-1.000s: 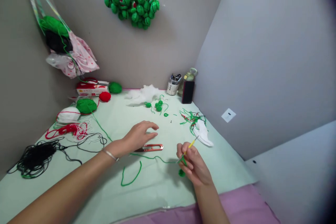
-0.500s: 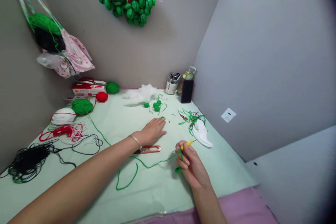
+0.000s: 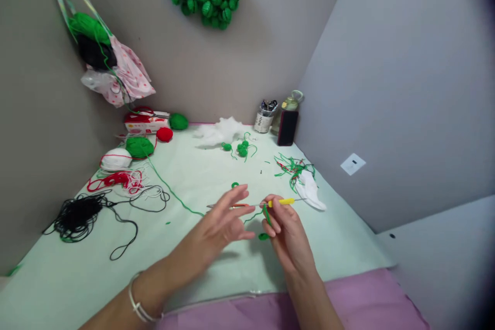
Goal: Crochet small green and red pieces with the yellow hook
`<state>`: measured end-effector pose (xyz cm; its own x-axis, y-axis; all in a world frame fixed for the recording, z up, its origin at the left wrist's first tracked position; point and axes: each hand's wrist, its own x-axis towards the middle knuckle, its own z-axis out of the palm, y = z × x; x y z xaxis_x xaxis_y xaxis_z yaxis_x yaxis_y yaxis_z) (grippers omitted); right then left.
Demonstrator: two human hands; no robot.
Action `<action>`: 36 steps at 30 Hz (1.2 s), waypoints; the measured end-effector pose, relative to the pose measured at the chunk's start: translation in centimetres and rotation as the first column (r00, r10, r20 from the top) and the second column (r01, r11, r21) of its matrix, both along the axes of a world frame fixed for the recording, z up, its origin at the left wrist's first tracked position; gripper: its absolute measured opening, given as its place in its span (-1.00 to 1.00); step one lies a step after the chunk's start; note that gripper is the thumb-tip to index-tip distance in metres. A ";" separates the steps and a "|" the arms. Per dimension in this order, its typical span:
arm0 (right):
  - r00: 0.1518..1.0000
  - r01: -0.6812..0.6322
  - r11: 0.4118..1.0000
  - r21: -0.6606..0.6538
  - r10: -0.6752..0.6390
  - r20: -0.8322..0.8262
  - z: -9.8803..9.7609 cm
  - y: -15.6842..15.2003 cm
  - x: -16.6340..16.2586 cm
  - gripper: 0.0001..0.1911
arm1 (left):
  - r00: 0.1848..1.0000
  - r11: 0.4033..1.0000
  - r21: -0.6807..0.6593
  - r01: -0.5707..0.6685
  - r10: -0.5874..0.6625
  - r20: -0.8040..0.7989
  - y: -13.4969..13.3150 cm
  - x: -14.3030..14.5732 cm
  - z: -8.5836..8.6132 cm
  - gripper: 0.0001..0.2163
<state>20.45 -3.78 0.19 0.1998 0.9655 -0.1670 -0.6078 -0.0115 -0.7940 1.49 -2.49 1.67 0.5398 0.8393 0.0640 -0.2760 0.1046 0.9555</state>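
Note:
Pinched in my right hand (image 3: 284, 229) is a crochet hook (image 3: 286, 201) with a yellow handle, together with green yarn. A small green crocheted piece (image 3: 263, 236) dangles below those fingers. My left hand (image 3: 218, 221), wearing a bangle, hovers just left of it with fingers spread and nothing in them. Behind the left fingers lie orange thread snips (image 3: 240, 205), partly covered. Beyond them a small green crocheted ring (image 3: 235, 184) rests on the table. A strand of green yarn (image 3: 174, 193) runs from a green yarn ball (image 3: 139, 147) toward my hands.
Black cord (image 3: 79, 214), red yarn (image 3: 124, 180) and a white yarn ball (image 3: 116, 159) lie at left. White stuffing (image 3: 222, 131) and small green balls (image 3: 242, 149) are at the back. Yarn scraps (image 3: 292, 166), a white cloth (image 3: 310, 192) and a phone (image 3: 287, 128) sit at right.
My left hand has lifted off the table and drawn back toward my right hand, leaving the small green ring uncovered. The right hand keeps its hold on hook and yarn. The view has shifted slightly.

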 end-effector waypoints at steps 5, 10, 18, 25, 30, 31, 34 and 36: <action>0.996 -0.049 0.991 0.121 0.039 0.080 2.2 -2.2 -3.9 -0.69 | 0.898 0.947 -0.307 -0.095 0.214 0.384 -0.2 2.4 2.5 -0.50; 0.982 0.019 0.974 0.227 -0.061 0.178 2.6 -2.8 -4.6 -0.75 | 0.897 0.904 0.109 -0.414 0.385 0.218 1.5 0.9 2.4 -0.35; 0.802 0.083 0.896 0.436 -0.320 0.505 0.6 -2.3 -4.2 -0.87 | 0.984 0.985 -0.043 -0.170 0.167 -0.062 -1.2 0.1 0.9 -0.65; 0.732 0.021 0.862 0.507 -0.359 0.579 1.2 -2.3 -4.5 -0.82 | 0.966 0.941 -0.289 -0.176 0.222 0.134 -0.8 0.6 1.1 -0.63; 0.644 -0.052 0.839 0.541 -0.386 0.660 0.3 -2.2 -4.1 -0.77 | 0.940 0.916 -0.328 -0.232 0.298 0.167 -0.9 0.8 0.7 -0.53; 0.568 -0.081 0.812 0.578 -0.438 0.696 -0.1 -2.2 -4.1 -0.72 | 0.933 0.910 -0.330 -0.251 0.318 0.170 -1.0 0.9 0.6 -0.50; 0.339 -0.180 0.708 0.683 -0.608 0.718 -0.9 -2.4 -3.9 -0.53 | 0.924 0.895 -0.382 -0.229 0.324 0.204 -1.2 1.0 0.2 -0.43; 0.354 -0.156 0.703 0.693 -0.616 0.704 -0.8 -2.5 -3.7 -0.55 | 0.934 0.878 -0.455 -0.146 0.274 0.229 -1.1 0.9 0.1 -0.44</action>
<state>16.76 -6.28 -0.61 0.0737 0.6155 0.7847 0.5191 0.6481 -0.5572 2.35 -3.60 1.81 0.3610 0.9101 -0.2034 -0.5844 0.3907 0.7112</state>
